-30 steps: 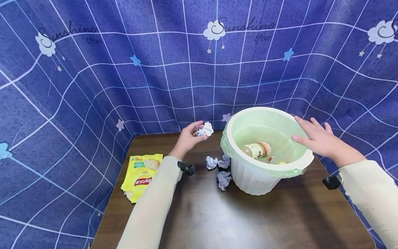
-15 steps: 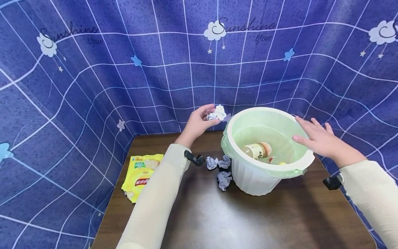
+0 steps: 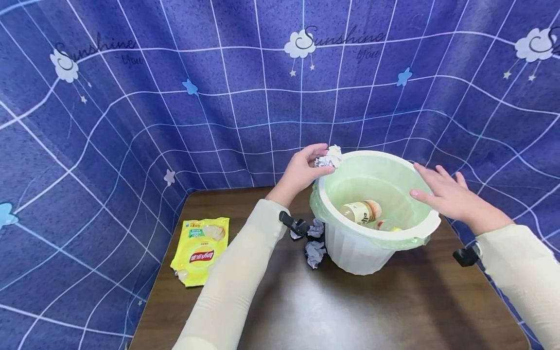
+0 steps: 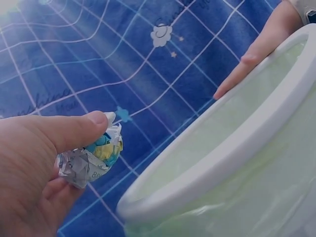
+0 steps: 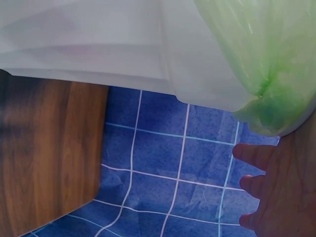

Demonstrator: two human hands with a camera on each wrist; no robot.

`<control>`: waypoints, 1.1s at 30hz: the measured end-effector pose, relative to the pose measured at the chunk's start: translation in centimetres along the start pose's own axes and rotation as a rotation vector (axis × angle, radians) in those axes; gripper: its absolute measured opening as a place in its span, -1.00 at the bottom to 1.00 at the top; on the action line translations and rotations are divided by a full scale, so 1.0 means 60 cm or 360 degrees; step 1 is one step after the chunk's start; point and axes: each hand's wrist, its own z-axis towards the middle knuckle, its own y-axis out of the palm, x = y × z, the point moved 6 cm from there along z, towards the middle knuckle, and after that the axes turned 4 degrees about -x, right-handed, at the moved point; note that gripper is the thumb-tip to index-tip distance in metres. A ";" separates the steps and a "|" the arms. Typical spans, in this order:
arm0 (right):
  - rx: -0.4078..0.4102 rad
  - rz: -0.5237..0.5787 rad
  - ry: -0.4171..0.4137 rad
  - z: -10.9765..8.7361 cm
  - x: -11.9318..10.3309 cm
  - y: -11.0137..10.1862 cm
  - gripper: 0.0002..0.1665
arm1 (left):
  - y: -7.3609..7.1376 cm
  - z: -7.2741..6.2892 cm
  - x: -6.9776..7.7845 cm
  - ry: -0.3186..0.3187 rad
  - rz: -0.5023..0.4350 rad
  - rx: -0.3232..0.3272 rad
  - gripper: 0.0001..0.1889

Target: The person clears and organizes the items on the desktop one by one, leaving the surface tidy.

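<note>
A crumpled paper ball (image 3: pixel 330 157) is pinched between the thumb and fingers of my left hand (image 3: pixel 299 171), just off the left back rim of the bin. In the left wrist view the paper ball (image 4: pixel 89 163) shows silvery, blue and yellow patches. The white bin (image 3: pixel 356 255) stands upright, lined with a pale green bag (image 3: pixel 372 170). A labelled bottle (image 3: pixel 361 212) lies inside it. At the bin's right rim, my right hand (image 3: pixel 450 197) rests with its fingers spread and straight, gripping nothing.
Several crumpled papers (image 3: pixel 315 253) lie on the wooden table (image 3: pixel 341 311) against the bin's left side, one partly behind the left wrist camera. A yellow Lay's chip bag (image 3: pixel 201 253) lies flat at the left. Behind hangs a blue gridded curtain (image 3: pixel 236 107).
My left hand has carried the paper ball up and to the right, from over the table to the bin's left rim. My right hand has stayed in place.
</note>
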 end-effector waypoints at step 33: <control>-0.0010 0.0067 0.0023 0.000 0.001 0.001 -0.03 | -0.036 -0.068 -0.156 0.0171 -0.0550 0.0288 -0.43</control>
